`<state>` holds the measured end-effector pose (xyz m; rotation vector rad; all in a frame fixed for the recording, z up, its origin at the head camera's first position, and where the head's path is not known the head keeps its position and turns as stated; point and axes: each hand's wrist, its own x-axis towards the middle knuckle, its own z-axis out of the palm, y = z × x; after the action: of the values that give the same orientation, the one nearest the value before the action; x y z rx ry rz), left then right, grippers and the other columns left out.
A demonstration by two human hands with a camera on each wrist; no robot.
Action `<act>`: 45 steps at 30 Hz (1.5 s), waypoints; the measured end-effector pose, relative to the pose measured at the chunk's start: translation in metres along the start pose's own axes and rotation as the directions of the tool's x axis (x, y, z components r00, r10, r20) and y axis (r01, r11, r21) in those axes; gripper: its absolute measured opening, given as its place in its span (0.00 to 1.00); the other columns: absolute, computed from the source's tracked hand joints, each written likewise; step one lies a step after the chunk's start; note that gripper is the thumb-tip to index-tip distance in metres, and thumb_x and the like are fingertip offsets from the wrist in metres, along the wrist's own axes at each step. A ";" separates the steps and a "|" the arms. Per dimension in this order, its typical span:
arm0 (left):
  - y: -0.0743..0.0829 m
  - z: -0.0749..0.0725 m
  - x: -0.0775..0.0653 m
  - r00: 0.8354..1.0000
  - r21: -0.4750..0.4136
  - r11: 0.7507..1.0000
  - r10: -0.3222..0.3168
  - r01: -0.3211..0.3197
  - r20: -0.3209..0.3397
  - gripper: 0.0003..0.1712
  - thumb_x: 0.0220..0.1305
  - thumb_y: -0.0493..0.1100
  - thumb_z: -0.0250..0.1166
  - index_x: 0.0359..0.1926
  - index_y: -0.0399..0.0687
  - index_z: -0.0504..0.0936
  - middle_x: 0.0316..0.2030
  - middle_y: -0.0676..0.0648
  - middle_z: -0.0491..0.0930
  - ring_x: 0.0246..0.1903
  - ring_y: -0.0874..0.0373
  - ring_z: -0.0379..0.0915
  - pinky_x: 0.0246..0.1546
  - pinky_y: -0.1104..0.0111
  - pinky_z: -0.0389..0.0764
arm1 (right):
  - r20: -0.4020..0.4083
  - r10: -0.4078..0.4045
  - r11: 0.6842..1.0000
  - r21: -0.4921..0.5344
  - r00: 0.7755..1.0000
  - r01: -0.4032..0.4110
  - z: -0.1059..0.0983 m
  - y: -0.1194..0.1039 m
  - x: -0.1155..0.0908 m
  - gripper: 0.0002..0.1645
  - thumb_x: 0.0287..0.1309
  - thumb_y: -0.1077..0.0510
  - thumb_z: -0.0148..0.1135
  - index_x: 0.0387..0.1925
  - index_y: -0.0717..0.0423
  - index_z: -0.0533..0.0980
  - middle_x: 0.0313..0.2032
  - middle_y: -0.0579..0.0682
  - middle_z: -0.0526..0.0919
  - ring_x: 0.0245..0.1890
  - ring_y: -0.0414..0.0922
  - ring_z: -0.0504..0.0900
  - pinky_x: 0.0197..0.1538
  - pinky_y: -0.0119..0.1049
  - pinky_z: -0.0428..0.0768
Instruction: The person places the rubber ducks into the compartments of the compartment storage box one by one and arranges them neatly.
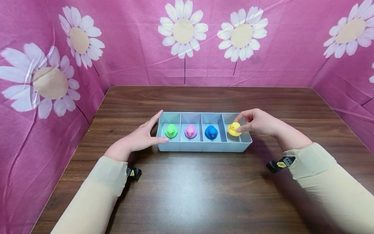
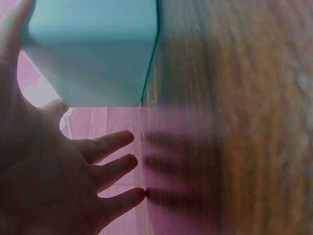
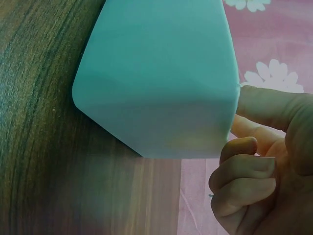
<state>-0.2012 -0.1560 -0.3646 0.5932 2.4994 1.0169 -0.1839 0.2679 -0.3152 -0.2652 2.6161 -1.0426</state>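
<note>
A long pale grey-blue tray (image 1: 201, 147) is split into several compartments in a row. From left to right sit a green rubber duck (image 1: 171, 131), a pink rubber duck (image 1: 191, 131) and a blue rubber duck (image 1: 211, 132). In the rightmost compartment a tilted yellow rubber duck (image 1: 233, 129) is pinched between thumb and index finger of my right hand (image 1: 258, 123); its other fingers are curled in the right wrist view. My left hand (image 1: 143, 136) spans the tray's left end, thumb at the front corner, index at the back. Its other fingers (image 2: 117, 203) stretch out straight.
The tray stands on a dark wood-grain table (image 1: 181, 188). Pink cloth (image 1: 125, 42) printed with white daisies hangs behind and at both sides. Black straps with small cameras (image 1: 281, 164) sit at both wrists, over cream sleeves (image 1: 90, 191).
</note>
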 end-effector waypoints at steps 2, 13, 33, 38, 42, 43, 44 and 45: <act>0.000 0.000 0.000 1.000 -0.001 1.000 0.001 -0.001 0.001 0.61 0.57 0.67 0.68 0.76 0.80 0.32 0.77 0.45 0.43 0.73 0.43 0.41 0.67 0.43 0.52 | 0.016 0.006 1.000 0.004 1.000 -0.006 0.000 0.000 0.000 0.23 0.48 0.59 0.78 0.46 0.62 0.83 0.19 0.48 0.65 0.17 0.42 0.62 0.19 0.32 0.60; 0.001 0.000 -0.001 1.000 -0.006 1.000 -0.004 0.004 0.000 0.61 0.57 0.67 0.68 0.77 0.80 0.32 0.77 0.45 0.44 0.74 0.43 0.41 0.67 0.43 0.52 | 0.051 0.014 0.999 -0.051 0.999 -0.011 0.000 0.000 0.004 0.21 0.47 0.64 0.78 0.46 0.60 0.84 0.20 0.51 0.64 0.19 0.46 0.62 0.19 0.33 0.61; -0.001 0.000 0.000 1.000 -0.004 1.000 -0.010 0.010 -0.001 0.61 0.57 0.68 0.68 0.76 0.82 0.32 0.77 0.45 0.44 0.73 0.42 0.41 0.67 0.42 0.52 | 0.052 0.028 0.995 -0.099 0.998 -0.023 0.007 0.000 0.009 0.19 0.47 0.68 0.76 0.44 0.60 0.86 0.23 0.52 0.65 0.23 0.47 0.61 0.23 0.35 0.63; -0.002 0.000 0.001 1.000 -0.005 1.000 -0.005 0.005 -0.003 0.61 0.57 0.68 0.68 0.76 0.82 0.32 0.76 0.45 0.46 0.73 0.43 0.41 0.67 0.42 0.52 | 0.065 0.023 0.996 -0.091 0.998 -0.017 0.009 0.001 0.010 0.19 0.47 0.67 0.76 0.45 0.61 0.85 0.30 0.54 0.72 0.25 0.47 0.62 0.25 0.36 0.64; -0.001 0.000 0.001 1.000 -0.002 1.000 -0.006 0.006 -0.004 0.61 0.57 0.68 0.68 0.76 0.82 0.32 0.76 0.45 0.46 0.73 0.43 0.42 0.67 0.42 0.52 | 0.075 0.020 0.996 -0.086 0.997 -0.014 0.009 0.001 0.011 0.19 0.47 0.68 0.76 0.45 0.62 0.85 0.36 0.56 0.76 0.27 0.47 0.62 0.26 0.37 0.64; -0.001 0.000 0.001 1.000 -0.002 1.000 -0.006 0.006 -0.004 0.61 0.57 0.68 0.68 0.76 0.82 0.32 0.76 0.45 0.46 0.73 0.42 0.42 0.67 0.42 0.52 | 0.076 0.020 0.996 -0.086 0.997 -0.013 0.009 0.001 0.010 0.19 0.48 0.68 0.75 0.45 0.62 0.85 0.39 0.57 0.77 0.27 0.47 0.62 0.26 0.36 0.64; -0.001 0.000 0.001 1.000 -0.002 1.000 -0.005 0.005 -0.003 0.61 0.57 0.68 0.68 0.76 0.82 0.32 0.76 0.45 0.46 0.73 0.42 0.42 0.67 0.42 0.52 | 0.078 0.021 0.996 -0.086 0.997 -0.015 0.009 0.001 0.010 0.19 0.48 0.69 0.75 0.45 0.62 0.86 0.40 0.57 0.77 0.27 0.47 0.62 0.26 0.36 0.64; -0.002 0.000 0.001 1.000 -0.002 1.000 -0.006 0.006 -0.003 0.61 0.57 0.68 0.68 0.76 0.81 0.32 0.76 0.45 0.46 0.73 0.42 0.42 0.67 0.42 0.52 | 0.080 0.022 0.996 -0.087 0.997 -0.015 0.009 0.001 0.010 0.19 0.48 0.70 0.74 0.45 0.62 0.86 0.41 0.58 0.78 0.27 0.47 0.62 0.26 0.36 0.65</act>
<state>-0.2018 -0.1566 -0.3660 0.5843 2.5014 1.0185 -0.1903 0.2601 -0.3238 -0.2957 2.5893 -0.8957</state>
